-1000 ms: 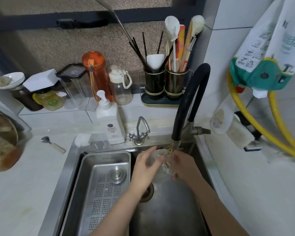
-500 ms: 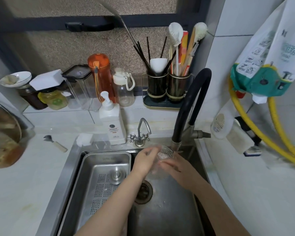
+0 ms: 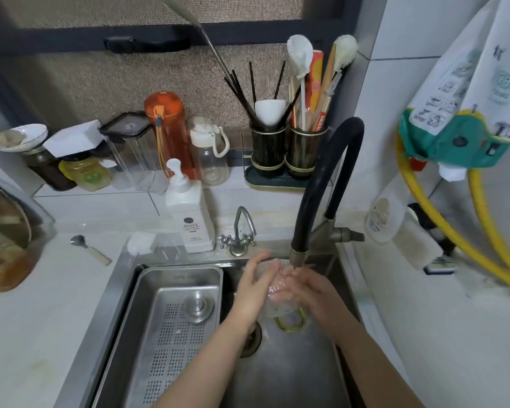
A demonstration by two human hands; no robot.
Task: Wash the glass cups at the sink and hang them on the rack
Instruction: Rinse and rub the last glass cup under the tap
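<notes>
Glass cup [image 3: 280, 293] held directly under black faucet [image 3: 299, 257] spout, over sink [image 3: 292, 372] basin, so the stream likely rinses it: left hand [image 3: 252, 287] cups its near side, right hand [image 3: 309, 290] wraps the other; rack unseen.

Orange bottle [image 3: 168, 131], yellow hoses [image 3: 442, 228]

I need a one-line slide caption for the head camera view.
Both hands, left hand and right hand, hold a clear glass cup under the black faucet.
</notes>
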